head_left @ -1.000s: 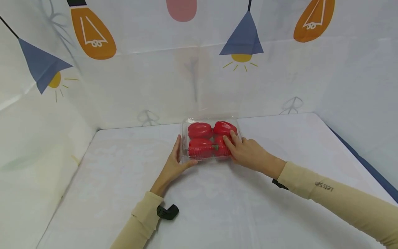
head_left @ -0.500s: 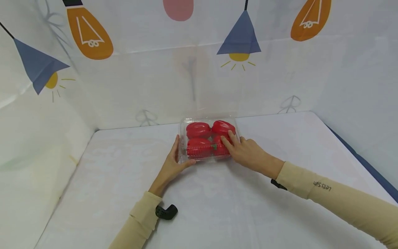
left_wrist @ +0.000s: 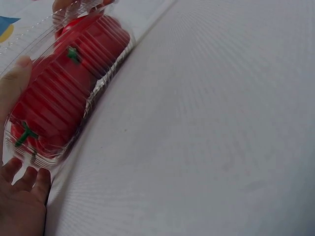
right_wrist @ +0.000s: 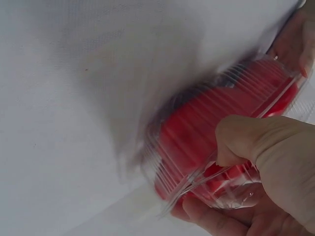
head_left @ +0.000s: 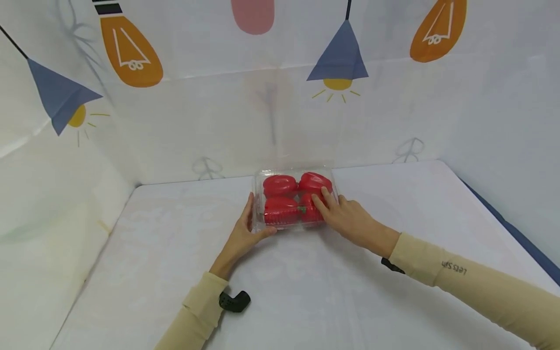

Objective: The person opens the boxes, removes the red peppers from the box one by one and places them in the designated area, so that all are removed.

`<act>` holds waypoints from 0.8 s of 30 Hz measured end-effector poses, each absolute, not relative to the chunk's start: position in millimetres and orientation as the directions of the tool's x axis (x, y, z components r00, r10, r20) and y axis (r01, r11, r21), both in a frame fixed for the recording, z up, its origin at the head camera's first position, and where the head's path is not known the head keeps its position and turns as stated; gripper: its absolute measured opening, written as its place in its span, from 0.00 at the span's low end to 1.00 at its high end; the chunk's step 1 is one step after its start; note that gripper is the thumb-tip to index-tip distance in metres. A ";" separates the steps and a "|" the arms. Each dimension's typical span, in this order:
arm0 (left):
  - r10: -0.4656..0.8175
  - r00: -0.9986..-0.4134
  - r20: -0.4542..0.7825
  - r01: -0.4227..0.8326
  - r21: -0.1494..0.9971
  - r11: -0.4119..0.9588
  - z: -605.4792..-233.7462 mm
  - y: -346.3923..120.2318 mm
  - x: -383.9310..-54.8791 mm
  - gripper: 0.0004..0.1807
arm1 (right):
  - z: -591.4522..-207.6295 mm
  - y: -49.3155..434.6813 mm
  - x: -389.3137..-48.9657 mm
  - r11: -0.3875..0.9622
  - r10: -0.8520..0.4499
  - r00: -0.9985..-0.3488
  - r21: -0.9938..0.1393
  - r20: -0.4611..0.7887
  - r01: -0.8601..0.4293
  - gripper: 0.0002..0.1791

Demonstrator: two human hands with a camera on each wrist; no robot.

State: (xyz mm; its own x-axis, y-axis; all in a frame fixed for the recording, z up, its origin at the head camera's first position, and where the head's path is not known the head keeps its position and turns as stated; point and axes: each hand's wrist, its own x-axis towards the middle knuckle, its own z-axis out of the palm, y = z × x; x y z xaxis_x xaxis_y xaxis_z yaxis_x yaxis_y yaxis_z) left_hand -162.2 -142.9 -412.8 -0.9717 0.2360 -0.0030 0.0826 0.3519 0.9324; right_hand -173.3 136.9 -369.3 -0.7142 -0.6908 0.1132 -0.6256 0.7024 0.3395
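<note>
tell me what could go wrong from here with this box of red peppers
The clear box could buckle where the right hand grips its edge, since its plastic looks thin. It might also twist or slip, as the left hand seems only to brace its left end. If it tips, the red peppers inside may roll against its walls.

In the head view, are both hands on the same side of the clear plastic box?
No: the left hand is at the clear box's left side, the right hand at its right.
</note>
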 end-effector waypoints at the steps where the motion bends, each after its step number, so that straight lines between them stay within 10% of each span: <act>1: 0.237 -0.972 -0.002 0.084 0.932 0.352 -413.1 -142.9 -162.2 0.56 | -369.4 136.9 -173.0 0.702 -0.692 -0.713 0.342 0.116 -0.625 0.44; 24: 0.238 -0.971 0.007 0.090 0.936 0.341 -414.4 -144.8 -160.8 0.57 | -372.6 142.3 -173.1 0.702 -0.698 -0.700 0.336 0.152 -0.627 0.43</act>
